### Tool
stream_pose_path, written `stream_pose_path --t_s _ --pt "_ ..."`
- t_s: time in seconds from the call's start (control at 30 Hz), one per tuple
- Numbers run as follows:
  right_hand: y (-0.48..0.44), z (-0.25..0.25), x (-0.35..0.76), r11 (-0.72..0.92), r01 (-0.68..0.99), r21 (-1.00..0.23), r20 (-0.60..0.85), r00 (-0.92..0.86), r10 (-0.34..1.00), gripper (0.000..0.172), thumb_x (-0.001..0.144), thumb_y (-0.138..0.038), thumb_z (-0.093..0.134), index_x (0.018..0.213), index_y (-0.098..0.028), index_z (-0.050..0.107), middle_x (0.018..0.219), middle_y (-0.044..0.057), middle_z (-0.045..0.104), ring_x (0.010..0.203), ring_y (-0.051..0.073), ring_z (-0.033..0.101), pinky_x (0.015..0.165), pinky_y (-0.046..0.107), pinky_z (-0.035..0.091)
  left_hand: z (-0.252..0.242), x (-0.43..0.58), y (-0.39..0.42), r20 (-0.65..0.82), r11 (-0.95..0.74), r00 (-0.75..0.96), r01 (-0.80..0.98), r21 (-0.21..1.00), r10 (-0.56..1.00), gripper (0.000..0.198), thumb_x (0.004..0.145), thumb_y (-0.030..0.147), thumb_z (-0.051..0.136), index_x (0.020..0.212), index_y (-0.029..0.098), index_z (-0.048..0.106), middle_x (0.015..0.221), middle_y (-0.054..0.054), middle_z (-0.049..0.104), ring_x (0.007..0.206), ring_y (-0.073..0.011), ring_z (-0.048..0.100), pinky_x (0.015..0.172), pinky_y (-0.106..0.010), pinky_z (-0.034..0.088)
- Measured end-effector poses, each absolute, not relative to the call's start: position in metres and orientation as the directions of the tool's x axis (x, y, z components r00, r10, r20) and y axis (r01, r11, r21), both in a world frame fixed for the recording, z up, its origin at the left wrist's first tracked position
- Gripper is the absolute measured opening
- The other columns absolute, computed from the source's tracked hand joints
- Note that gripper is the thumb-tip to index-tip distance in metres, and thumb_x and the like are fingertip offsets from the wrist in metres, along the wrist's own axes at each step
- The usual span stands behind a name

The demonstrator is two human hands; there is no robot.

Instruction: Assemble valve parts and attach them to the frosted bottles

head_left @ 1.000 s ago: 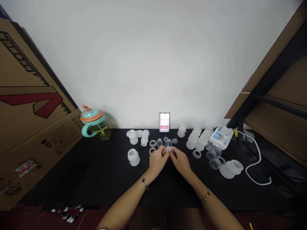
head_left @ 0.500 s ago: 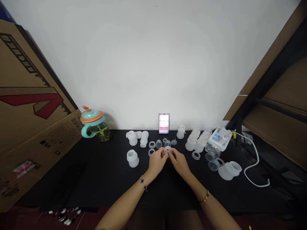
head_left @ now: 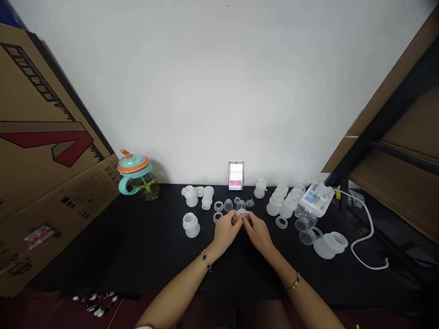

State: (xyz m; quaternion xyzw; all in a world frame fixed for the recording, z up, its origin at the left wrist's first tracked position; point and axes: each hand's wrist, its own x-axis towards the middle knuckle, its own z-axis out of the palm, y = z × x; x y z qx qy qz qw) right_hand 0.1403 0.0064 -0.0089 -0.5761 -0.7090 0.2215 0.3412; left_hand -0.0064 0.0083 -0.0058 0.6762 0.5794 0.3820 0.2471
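Observation:
My left hand [head_left: 227, 228] and my right hand [head_left: 257, 230] meet near the middle of the black table. Between their fingertips is a translucent bottle collar ring [head_left: 242, 212], gripped from both sides; the fingers hide its lower part. Just beyond lie clear bottle nipples [head_left: 250, 203] and a clear dome cap [head_left: 228, 205]. Left of the hands are two loose collar rings, one [head_left: 218, 206] behind the other [head_left: 217, 217]. A white baby bottle body [head_left: 191, 225] stands farther left. Another collar ring [head_left: 281, 222] rests to the right of my right hand.
White bottles [head_left: 274, 203] cluster at the right beside a power strip [head_left: 317, 198] with a white cable [head_left: 370, 224]. Clear caps [head_left: 307, 236] and a tilted bottle body [head_left: 327, 245] lie nearer. A lit phone [head_left: 236, 175] leans on the wall. A lidded jug [head_left: 144, 183] stands left by a cardboard box [head_left: 41, 160].
Both hands stay on the collar ring with only slight finger movement. The whole view has shifted a little as the head turned; the things on the table have not moved.

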Motion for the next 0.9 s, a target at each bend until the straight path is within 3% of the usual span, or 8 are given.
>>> stream_pose_path --t_s 0.9 --pt "0.0046 -0.0065 0.1392 0.270 0.606 -0.748 0.275 -0.088 0.957 0.033 0.096 -0.044 0.044 0.071 -0.024 0.050 0.059 -0.003 0.052 0.053 0.016 0.050 0.054 0.026 0.029 -0.0072 -0.0061 0.0074 0.255 -0.233 0.023 0.492 0.839 0.967 0.030 0.089 0.038 0.054 0.066 0.021 0.043 0.054 0.008 0.041 0.052 -0.0109 0.039 0.054 -0.025 0.026"
